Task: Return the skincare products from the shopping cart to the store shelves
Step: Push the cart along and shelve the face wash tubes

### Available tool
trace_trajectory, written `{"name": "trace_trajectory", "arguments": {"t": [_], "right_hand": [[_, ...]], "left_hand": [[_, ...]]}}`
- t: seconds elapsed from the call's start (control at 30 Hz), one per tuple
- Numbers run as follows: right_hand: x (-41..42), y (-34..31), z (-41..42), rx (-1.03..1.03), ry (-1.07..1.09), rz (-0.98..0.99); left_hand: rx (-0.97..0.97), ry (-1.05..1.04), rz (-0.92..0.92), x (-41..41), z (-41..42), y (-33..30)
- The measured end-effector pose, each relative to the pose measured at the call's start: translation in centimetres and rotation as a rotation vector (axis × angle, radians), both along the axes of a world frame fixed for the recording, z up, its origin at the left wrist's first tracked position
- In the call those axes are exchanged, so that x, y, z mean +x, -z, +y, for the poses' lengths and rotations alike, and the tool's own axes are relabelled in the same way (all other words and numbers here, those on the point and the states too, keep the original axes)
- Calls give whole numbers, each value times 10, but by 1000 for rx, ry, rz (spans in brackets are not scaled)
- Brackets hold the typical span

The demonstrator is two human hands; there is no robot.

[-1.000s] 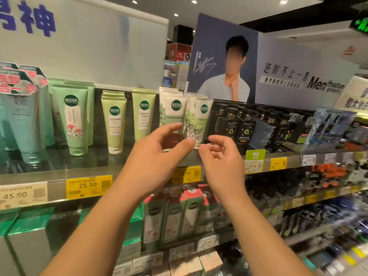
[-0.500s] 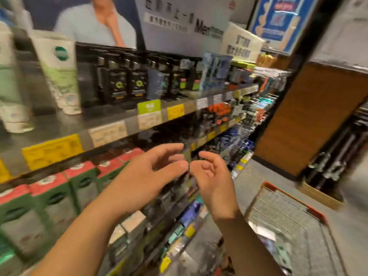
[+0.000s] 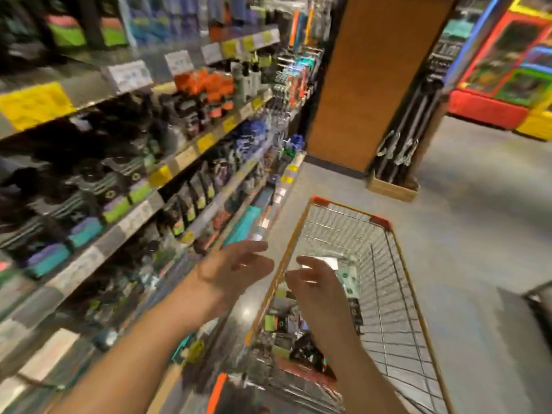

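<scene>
Both hands empty, grip loose: left hand (image 3: 236,268) beside the shelves (image 3: 134,204), right hand (image 3: 316,289) above the cart (image 3: 385,243), fingers relaxed. Skincare products (image 3: 348,280) piled in the cart's near end, blurred.

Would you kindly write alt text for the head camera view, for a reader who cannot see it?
Two empty hands reach forward, the left hand beside stocked store shelves, the right hand over a wire shopping cart that holds skincare products. An orange pillar stands beyond the cart; the image is motion-blurred.
</scene>
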State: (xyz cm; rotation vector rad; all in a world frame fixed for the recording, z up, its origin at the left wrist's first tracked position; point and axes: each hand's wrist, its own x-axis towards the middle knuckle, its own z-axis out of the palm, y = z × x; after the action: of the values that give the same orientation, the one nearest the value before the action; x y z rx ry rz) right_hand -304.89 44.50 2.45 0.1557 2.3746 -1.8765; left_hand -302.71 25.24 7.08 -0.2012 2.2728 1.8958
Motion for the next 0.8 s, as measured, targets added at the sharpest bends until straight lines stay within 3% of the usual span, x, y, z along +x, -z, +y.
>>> {"name": "trace_trajectory", "arguments": {"t": [0.13, 0.43, 0.8], "right_hand": [[-22, 32, 46, 35, 45, -81], [-70, 129, 126, 55, 155, -246], [-116, 235, 168, 71, 148, -431]], "left_hand": [[-111, 155, -112, -35, 35, 24], [-155, 107, -322, -105, 109, 94], [-98, -75, -533, -161, 156, 185]]}}
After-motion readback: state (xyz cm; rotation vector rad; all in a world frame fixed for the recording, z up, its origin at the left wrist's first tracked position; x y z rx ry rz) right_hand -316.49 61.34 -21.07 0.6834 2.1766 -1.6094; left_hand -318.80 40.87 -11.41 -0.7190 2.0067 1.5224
